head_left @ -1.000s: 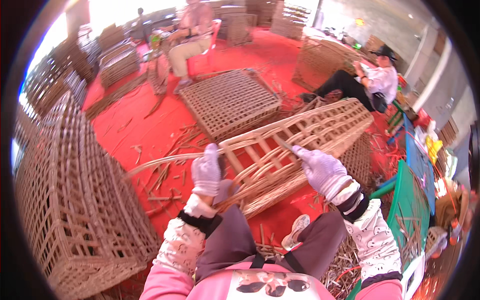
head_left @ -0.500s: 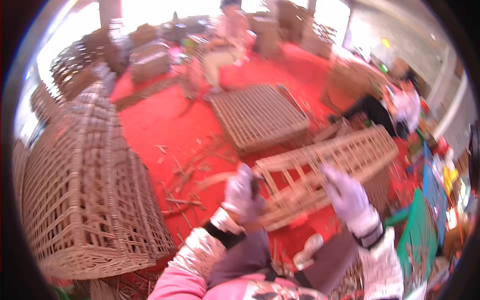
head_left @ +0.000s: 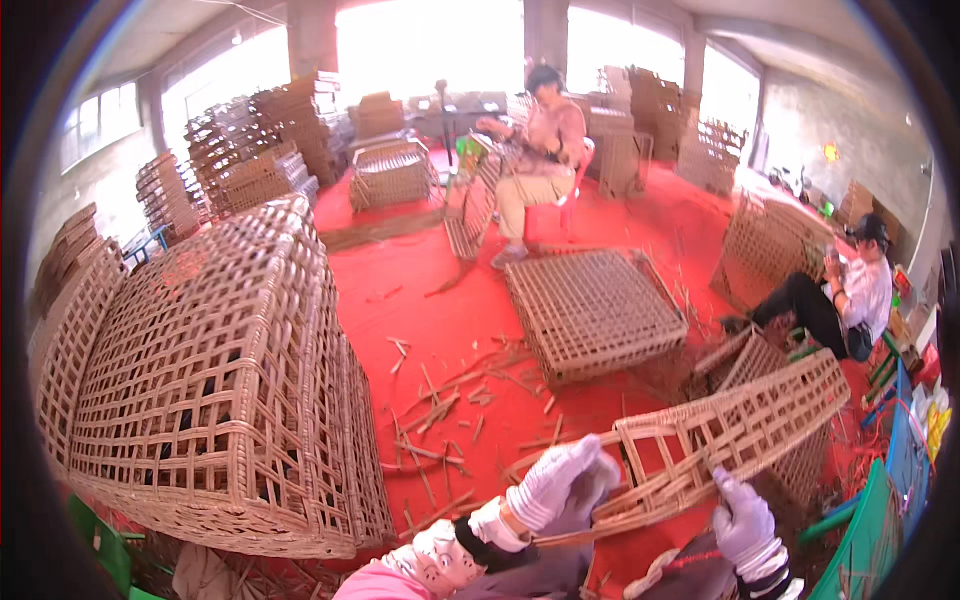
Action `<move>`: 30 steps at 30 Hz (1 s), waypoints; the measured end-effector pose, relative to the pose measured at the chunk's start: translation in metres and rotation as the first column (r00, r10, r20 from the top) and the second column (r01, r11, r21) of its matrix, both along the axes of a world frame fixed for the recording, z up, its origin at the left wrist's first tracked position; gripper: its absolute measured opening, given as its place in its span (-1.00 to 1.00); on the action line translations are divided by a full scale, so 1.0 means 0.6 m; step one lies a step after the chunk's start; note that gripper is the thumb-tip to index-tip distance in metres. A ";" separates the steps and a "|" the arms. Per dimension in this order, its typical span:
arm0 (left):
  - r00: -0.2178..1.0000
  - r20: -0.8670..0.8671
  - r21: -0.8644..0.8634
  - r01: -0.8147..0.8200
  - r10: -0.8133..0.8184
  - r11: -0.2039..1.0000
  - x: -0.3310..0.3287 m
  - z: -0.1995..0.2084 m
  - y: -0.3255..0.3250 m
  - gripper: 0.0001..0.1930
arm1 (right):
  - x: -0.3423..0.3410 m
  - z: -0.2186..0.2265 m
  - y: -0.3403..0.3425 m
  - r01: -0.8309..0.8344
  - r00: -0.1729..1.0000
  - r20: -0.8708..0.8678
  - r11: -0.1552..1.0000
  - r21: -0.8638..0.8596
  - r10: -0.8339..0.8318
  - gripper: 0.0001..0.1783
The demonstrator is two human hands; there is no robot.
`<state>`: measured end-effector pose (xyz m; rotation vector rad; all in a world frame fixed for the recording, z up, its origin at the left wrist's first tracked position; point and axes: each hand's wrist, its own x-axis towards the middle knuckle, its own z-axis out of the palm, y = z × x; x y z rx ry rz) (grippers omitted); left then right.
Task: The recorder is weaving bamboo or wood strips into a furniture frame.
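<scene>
2 gloved hands [head_left: 562, 485] [head_left: 744, 520], 2 co-workers [head_left: 550, 135] [head_left: 868, 287], 2 dark caps [head_left: 545, 77] [head_left: 872, 230], 1 flat basket [head_left: 597, 312] mid-floor, 1 woven frame [head_left: 735, 412] at the hands.

I get strong daylight from the wide rectangular windows [head_left: 430, 55] along the far side, burnt to flat white. A pinkish haze washes the smooth red floor [head_left: 400, 290] and softens the distant stacks of brown woven panels [head_left: 295, 115]. Shadow darkens the inside of the large boxy brown wicker basket [head_left: 165, 385]. Black vignetting rounds off all 4 corners, and straight edges bow toward my rim.
</scene>
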<state>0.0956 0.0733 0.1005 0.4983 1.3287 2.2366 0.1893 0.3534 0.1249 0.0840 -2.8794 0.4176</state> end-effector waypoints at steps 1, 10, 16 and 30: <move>0.981 -0.163 0.042 -0.104 0.109 0.994 0.000 0.012 0.010 -0.58 | 0.001 0.002 0.000 -0.112 0.989 -0.098 0.994 -0.007 0.111 -0.45; 0.633 -0.753 -0.620 -0.593 -0.179 0.513 -0.098 -0.001 0.122 -0.55 | 0.015 0.006 0.028 -0.096 0.980 0.167 0.991 -0.088 0.110 -0.50; 0.605 -0.707 -0.684 -0.451 -0.368 0.573 -0.092 -0.006 0.130 -0.67 | 0.045 0.012 0.032 -0.090 0.996 -0.008 0.995 -0.045 0.090 -0.56; 0.630 -0.576 -0.757 -0.171 -0.521 0.630 0.026 0.006 0.179 -0.58 | 0.129 0.053 0.053 -0.045 0.993 0.108 0.996 0.072 0.037 -0.60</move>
